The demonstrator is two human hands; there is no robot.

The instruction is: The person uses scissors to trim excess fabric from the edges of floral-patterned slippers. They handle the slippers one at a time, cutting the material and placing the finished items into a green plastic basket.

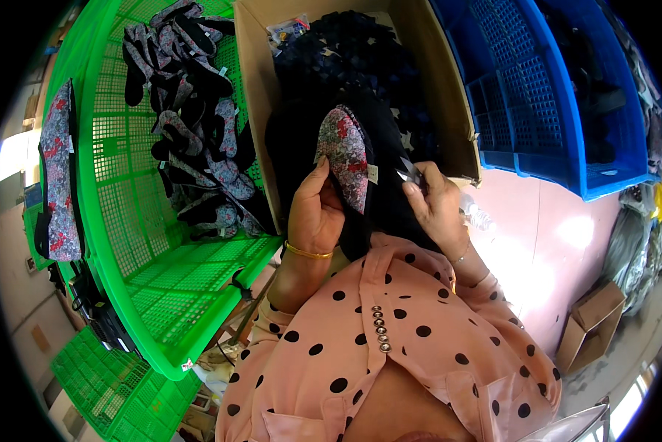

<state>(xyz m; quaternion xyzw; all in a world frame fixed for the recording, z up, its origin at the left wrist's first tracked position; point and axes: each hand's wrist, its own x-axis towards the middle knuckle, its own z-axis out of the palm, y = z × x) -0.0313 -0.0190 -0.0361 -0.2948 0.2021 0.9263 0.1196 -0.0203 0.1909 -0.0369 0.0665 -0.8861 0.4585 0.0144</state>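
A flat, rounded cloth piece (343, 151) with grey and red flowers, a black edge and a small white tag is in front of me, shaped like a slipper sole. My left hand (316, 221) is closed on its near left edge, thumb on top. To the right of the cloth, my right hand (440, 202) is closed round small metal snips (408, 173). Their blades point toward the cloth and stand apart from it. My right palm hides the snips' handle. Dark cloth lies below and behind the flowered piece.
On the left, a green plastic crate (136, 272) holds several similar flowered and black pieces (191, 132). Ahead stands a cardboard box (434, 74) with dark scraps (338, 55). Blue crates (526, 96) stand at the right. A small carton (593, 324) lies at lower right.
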